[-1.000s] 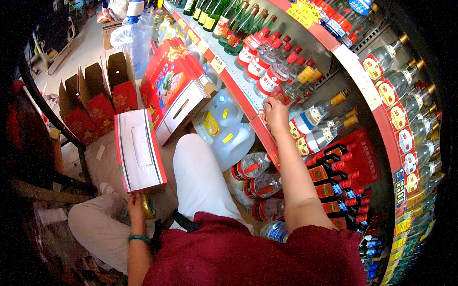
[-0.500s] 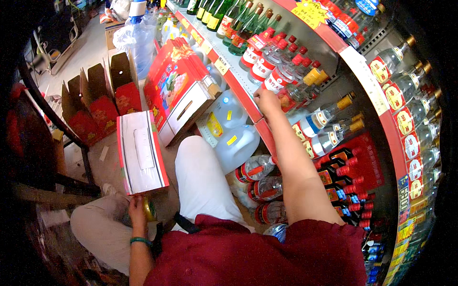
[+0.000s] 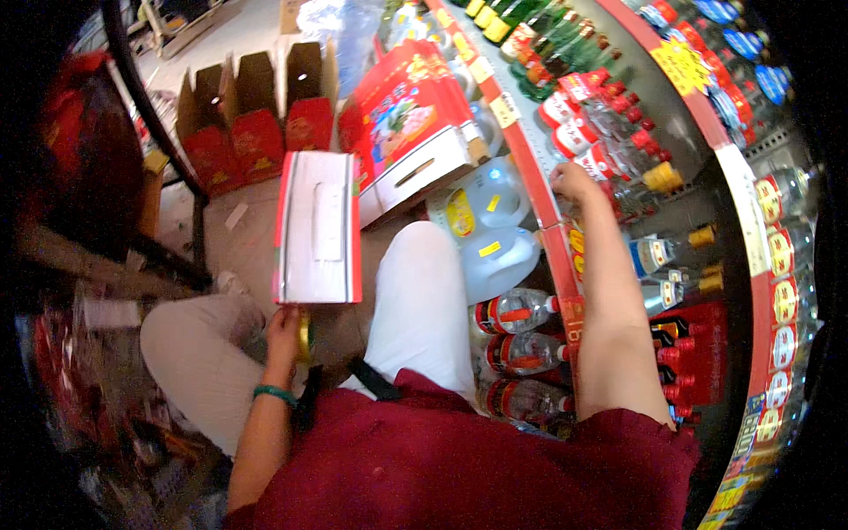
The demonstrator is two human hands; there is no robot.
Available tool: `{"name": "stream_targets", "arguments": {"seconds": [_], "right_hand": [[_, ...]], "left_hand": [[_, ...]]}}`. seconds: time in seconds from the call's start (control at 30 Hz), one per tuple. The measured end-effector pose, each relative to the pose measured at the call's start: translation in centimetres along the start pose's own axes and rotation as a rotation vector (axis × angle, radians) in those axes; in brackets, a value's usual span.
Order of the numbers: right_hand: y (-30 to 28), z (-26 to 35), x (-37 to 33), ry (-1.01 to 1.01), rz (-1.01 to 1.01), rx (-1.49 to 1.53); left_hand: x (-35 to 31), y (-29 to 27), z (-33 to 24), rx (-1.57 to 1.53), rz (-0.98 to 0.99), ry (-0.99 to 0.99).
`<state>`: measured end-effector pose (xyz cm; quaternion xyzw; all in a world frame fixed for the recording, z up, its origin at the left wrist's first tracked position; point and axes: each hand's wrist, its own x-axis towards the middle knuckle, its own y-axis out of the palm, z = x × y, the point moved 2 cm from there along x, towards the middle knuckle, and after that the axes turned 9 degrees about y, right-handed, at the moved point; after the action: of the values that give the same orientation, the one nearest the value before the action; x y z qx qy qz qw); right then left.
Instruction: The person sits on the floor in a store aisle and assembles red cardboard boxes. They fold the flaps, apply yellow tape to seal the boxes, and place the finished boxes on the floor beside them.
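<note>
My left hand [image 3: 283, 334] hangs low beside my left knee, its fingers closed at the near end of a carton [image 3: 318, 225] with a white top and red edges. A round gold-and-green thing [image 3: 305, 336] shows beside its fingers; its kind is unclear. My right arm stretches out to the shelf, and my right hand [image 3: 576, 181] is closed at the red front edge, beside clear bottles [image 3: 574, 134] with red caps and white-and-red labels. Blur and the hand itself hide whatever its fingers might hold.
Red flat-packed cartons [image 3: 411, 132] lean against the shelf. Opened red boxes [image 3: 256, 132] stand on the floor at the far left. Large clear jugs [image 3: 501, 265] and bottles [image 3: 521, 311] stand low, close to my right knee. Green bottles [image 3: 565, 53] line the shelf's far end.
The view has turned, so the cartons and shelf sit farther right and higher in the picture. My right hand stays at the shelf edge, my left near the white-topped carton.
</note>
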<state>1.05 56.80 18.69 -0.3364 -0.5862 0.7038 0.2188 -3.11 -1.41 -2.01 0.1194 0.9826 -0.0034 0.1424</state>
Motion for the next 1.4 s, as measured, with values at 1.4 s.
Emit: {"name": "stream_targets", "arguments": {"seconds": [1.4], "right_hand": [[20.9,30.1,-29.0,-0.823,0.178,0.320]], "left_hand": [[1.5,-0.5,5.6,0.138,-0.039,0.105]]}}
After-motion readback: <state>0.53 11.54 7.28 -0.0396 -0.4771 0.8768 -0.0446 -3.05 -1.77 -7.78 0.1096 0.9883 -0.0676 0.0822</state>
